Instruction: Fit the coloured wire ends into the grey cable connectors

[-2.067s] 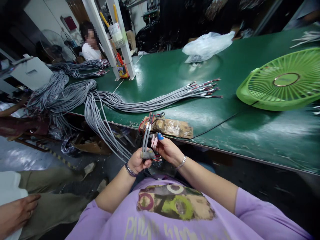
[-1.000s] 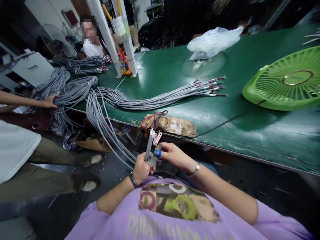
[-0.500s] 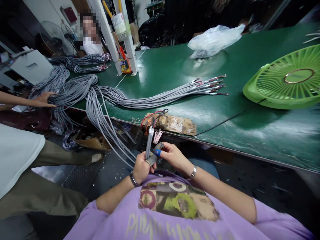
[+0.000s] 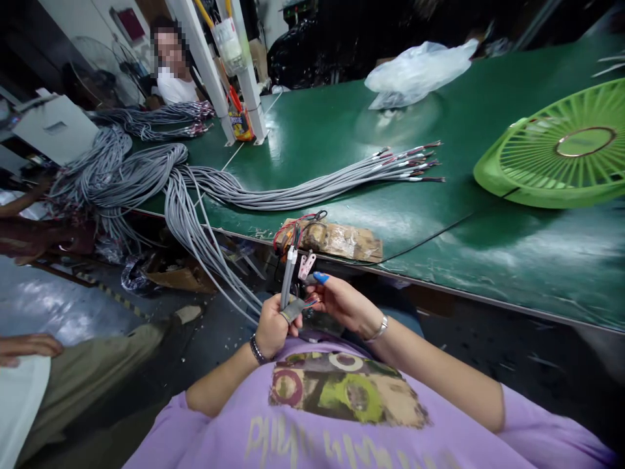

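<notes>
My left hand is closed around several grey cables, with their white-banded ends pointing up toward the bench edge. A dark wrap covers its thumb. Thin coloured wires stretch from that hand to the fingers of my right hand, which pinch them. Blue tape sits on one finger of the right hand. Just beyond the fingers, a pink clip stands at the bench edge by a taped wooden block with red and black wires. The cables' long tails run up left to a large grey cable bundle.
Cable ends fan out across the green bench. A green fan stands right, its black cord crossing to the block. Further back are a plastic bag and white posts. One person sits behind; another's leg shows at left.
My right hand has turned and drawn slightly away from the left, and coloured wires now show between them. The co-worker at left has shifted, their hand leaving the cable bundle.
</notes>
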Demonstrator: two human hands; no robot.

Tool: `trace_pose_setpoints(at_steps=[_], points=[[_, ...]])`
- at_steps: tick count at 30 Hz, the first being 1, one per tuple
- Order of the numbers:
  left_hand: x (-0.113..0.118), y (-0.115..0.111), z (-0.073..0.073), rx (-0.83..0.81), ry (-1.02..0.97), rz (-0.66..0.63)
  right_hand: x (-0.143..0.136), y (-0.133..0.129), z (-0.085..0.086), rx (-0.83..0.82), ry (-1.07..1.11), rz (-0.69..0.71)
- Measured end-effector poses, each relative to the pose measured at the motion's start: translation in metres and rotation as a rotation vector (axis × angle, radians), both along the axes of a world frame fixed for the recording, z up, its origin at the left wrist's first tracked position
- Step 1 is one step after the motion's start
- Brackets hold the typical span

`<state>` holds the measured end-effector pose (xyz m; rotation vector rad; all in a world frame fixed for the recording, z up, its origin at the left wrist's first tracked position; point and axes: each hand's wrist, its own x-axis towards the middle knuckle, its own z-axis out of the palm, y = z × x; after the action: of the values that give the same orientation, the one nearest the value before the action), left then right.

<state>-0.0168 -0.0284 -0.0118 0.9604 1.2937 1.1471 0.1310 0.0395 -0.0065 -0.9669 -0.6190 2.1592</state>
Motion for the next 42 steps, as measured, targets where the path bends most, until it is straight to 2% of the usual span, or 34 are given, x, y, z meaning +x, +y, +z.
trace_pose_setpoints(at_steps=[2,4,8,11,14,18,21,27,35,42], points=[[0.0,0.001,-0.001,-0.002,-0.019,0.012,0.001,-0.002,0.002,0.075,-0.034,0.118],[0.001,0.002,-0.001,-0.009,-0.019,-0.005,0.0,-0.004,0.005,0.183,-0.096,0.16],[0.003,0.004,-0.001,-0.012,-0.008,-0.031,-0.005,-0.005,0.006,0.366,-0.193,0.112],[0.004,0.003,-0.002,0.013,-0.04,0.028,-0.007,-0.007,0.004,0.415,-0.247,0.041],[0.005,0.002,0.001,0.026,-0.097,0.098,-0.007,-0.009,-0.003,0.373,-0.2,0.002],[0.006,-0.001,0.009,0.018,-0.187,0.135,-0.005,-0.003,-0.011,0.152,0.051,0.039],[0.009,0.001,0.016,0.02,-0.215,0.149,-0.005,0.007,-0.009,0.054,0.176,0.046],[0.017,0.009,0.02,0.043,-0.201,0.154,-0.018,0.019,0.001,0.064,0.221,-0.071],[0.017,0.015,0.01,0.02,-0.18,0.143,-0.026,0.02,-0.005,0.072,0.228,-0.162],[0.016,0.012,0.01,0.023,-0.176,0.155,-0.02,0.015,-0.007,0.06,0.248,-0.089]])
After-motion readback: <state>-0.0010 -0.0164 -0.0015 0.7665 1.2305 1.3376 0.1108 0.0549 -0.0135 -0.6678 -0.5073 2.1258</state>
